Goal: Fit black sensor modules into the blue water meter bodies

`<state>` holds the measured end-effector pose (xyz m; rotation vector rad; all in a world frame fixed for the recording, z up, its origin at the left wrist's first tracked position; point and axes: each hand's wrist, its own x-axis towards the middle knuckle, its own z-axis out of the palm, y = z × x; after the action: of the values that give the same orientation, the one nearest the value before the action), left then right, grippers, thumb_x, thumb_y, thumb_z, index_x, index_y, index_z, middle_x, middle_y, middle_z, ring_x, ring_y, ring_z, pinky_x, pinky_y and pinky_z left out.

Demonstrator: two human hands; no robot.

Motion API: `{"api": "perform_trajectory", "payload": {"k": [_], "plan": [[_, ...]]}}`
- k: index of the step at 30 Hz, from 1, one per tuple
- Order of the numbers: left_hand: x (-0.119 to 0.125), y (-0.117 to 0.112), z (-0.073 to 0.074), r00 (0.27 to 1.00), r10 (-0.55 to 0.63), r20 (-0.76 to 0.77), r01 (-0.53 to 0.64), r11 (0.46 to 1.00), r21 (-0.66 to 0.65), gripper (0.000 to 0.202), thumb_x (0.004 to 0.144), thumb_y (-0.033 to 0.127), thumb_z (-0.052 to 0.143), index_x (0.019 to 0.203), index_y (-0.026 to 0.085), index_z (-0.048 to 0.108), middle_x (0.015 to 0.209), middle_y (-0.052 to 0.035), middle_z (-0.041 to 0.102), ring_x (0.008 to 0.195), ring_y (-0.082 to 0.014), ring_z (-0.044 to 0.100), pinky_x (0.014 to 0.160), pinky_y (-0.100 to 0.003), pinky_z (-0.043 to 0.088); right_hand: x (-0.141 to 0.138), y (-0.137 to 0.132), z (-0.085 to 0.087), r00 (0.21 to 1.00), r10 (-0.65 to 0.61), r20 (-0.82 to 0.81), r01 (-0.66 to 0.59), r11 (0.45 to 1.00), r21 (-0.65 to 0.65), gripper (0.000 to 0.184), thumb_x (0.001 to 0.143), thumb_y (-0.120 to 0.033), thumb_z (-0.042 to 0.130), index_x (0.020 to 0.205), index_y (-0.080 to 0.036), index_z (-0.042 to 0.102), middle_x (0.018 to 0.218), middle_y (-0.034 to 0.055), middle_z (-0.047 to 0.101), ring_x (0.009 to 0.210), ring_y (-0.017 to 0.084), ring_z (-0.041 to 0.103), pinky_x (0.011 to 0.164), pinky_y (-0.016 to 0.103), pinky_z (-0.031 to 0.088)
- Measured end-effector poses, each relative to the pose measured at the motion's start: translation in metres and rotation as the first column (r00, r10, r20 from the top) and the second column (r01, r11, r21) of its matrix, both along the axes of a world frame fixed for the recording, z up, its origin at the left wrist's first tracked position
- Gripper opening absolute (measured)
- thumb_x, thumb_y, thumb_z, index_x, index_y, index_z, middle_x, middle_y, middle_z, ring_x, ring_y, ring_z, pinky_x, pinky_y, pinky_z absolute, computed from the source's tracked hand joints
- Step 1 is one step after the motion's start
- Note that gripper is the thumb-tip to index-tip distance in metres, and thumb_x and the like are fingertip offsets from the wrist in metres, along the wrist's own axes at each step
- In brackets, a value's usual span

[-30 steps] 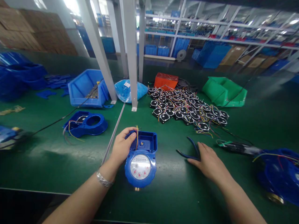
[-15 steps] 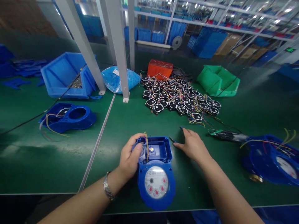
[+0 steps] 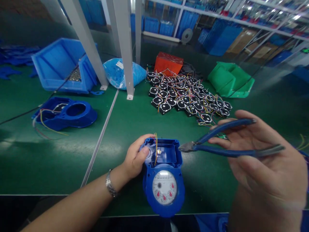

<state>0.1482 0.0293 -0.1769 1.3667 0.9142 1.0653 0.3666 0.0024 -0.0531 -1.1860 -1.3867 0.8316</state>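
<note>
A blue water meter [image 3: 164, 180] lies on the green table [image 3: 135, 122] near its front edge, dial up, with an open square compartment at its far end. Thin yellow and red wires [image 3: 156, 145] stick up from that compartment. My left hand [image 3: 136, 158] grips the meter's left side, thumb on the compartment rim. My right hand [image 3: 263, 161] is raised close to the camera and holds blue-handled pliers [image 3: 224, 145]. The pliers' jaws point left, just above the meter's right corner.
A heap of black modules with coloured wires [image 3: 188, 100] lies mid-table. Behind stand an orange box [image 3: 168, 63], a green bin [image 3: 229, 80], a blue bin [image 3: 60, 64], a blue bag [image 3: 118, 73] and grey frame posts [image 3: 124, 48]. A blue housing [image 3: 65, 112] lies left.
My right hand picked the pliers up off the table and lifted them toward the camera, jaws now at the meter. My left hand stayed on the meter.
</note>
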Motion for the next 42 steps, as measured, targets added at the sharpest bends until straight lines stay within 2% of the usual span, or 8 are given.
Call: {"api": "perform_trajectory", "payload": {"k": [2, 4, 9, 16, 21, 26, 31, 42], "plan": [[-0.001, 0.001, 0.000, 1.000, 0.002, -0.009, -0.002, 0.999, 0.042, 0.042, 0.081, 0.045, 0.038, 0.109, 0.015, 0.051, 0.104, -0.0076, 0.059, 0.093, -0.0212, 0.055, 0.087, -0.034, 0.042, -0.016, -0.002, 0.001, 0.990, 0.136, 0.043, -0.136, 0.991, -0.010, 0.058, 0.073, -0.026, 0.066, 0.124, -0.022, 0.040, 0.114, 0.0097, 0.043, 0.105, 0.022, 0.047, 0.081, 0.033, 0.053], [-0.001, 0.002, 0.000, 1.000, 0.003, -0.019, -0.002, 0.997, 0.083, 0.040, 0.082, 0.043, 0.038, 0.108, 0.016, 0.051, 0.104, -0.0065, 0.058, 0.094, -0.0200, 0.054, 0.086, -0.032, 0.042, -0.026, 0.001, -0.008, 0.962, 0.240, 0.133, -0.235, 0.971, -0.047, 0.058, 0.074, -0.020, 0.064, 0.126, -0.022, 0.037, 0.116, 0.0084, 0.041, 0.104, 0.019, 0.048, 0.084, 0.032, 0.053], [-0.002, 0.003, 0.002, 0.999, -0.012, -0.042, 0.017, 0.993, 0.119, 0.039, 0.084, 0.043, 0.036, 0.107, 0.016, 0.052, 0.103, -0.0066, 0.058, 0.093, -0.0198, 0.054, 0.083, -0.031, 0.042, -0.030, 0.012, -0.026, 0.902, 0.359, 0.239, -0.339, 0.933, -0.123, 0.061, 0.076, -0.018, 0.062, 0.129, -0.022, 0.033, 0.118, 0.0078, 0.039, 0.105, 0.016, 0.047, 0.090, 0.029, 0.050], [-0.002, 0.004, 0.002, 0.999, -0.030, -0.038, 0.035, 0.990, 0.135, 0.038, 0.084, 0.042, 0.035, 0.106, 0.017, 0.051, 0.101, -0.0064, 0.058, 0.090, -0.0193, 0.054, 0.082, -0.031, 0.043, -0.030, 0.015, -0.024, 0.889, 0.371, 0.269, -0.349, 0.929, -0.125, 0.060, 0.076, -0.017, 0.061, 0.129, -0.022, 0.034, 0.117, 0.0071, 0.040, 0.100, 0.014, 0.050, 0.089, 0.026, 0.050], [-0.002, 0.004, 0.002, 0.999, -0.030, -0.036, 0.034, 0.991, 0.127, 0.039, 0.084, 0.044, 0.035, 0.106, 0.016, 0.051, 0.100, -0.0071, 0.057, 0.088, -0.0195, 0.054, 0.082, -0.032, 0.043, -0.031, 0.015, -0.028, 0.879, 0.386, 0.280, -0.365, 0.923, -0.126, 0.062, 0.076, -0.016, 0.061, 0.130, -0.028, 0.032, 0.119, 0.0050, 0.038, 0.106, 0.015, 0.047, 0.090, 0.027, 0.050], [-0.002, 0.004, 0.003, 0.999, -0.030, -0.035, 0.034, 0.990, 0.139, 0.036, 0.084, 0.043, 0.035, 0.105, 0.017, 0.051, 0.097, -0.0057, 0.057, 0.086, -0.0182, 0.054, 0.080, -0.029, 0.042, -0.031, 0.015, -0.030, 0.888, 0.370, 0.274, -0.347, 0.929, -0.131, 0.060, 0.076, -0.017, 0.062, 0.128, -0.025, 0.034, 0.118, 0.0060, 0.038, 0.105, 0.015, 0.047, 0.090, 0.026, 0.050], [-0.003, 0.005, 0.002, 0.997, -0.028, -0.067, 0.038, 0.989, 0.144, 0.037, 0.084, 0.044, 0.034, 0.102, 0.016, 0.051, 0.093, -0.0060, 0.057, 0.083, -0.0183, 0.054, 0.078, -0.029, 0.043, -0.034, 0.013, -0.030, 0.907, 0.329, 0.261, -0.299, 0.943, -0.149, 0.057, 0.075, -0.021, 0.064, 0.125, -0.022, 0.037, 0.114, 0.0068, 0.042, 0.095, 0.013, 0.053, 0.084, 0.022, 0.052], [-0.004, 0.004, 0.003, 0.997, -0.017, -0.079, 0.029, 0.988, 0.151, 0.036, 0.084, 0.044, 0.034, 0.103, 0.017, 0.050, 0.093, -0.0048, 0.057, 0.082, -0.0179, 0.054, 0.078, -0.029, 0.042, -0.035, 0.012, -0.033, 0.922, 0.298, 0.246, -0.271, 0.952, -0.141, 0.057, 0.073, -0.019, 0.065, 0.124, -0.023, 0.039, 0.113, 0.0062, 0.043, 0.095, 0.013, 0.053, 0.083, 0.023, 0.053]]}}
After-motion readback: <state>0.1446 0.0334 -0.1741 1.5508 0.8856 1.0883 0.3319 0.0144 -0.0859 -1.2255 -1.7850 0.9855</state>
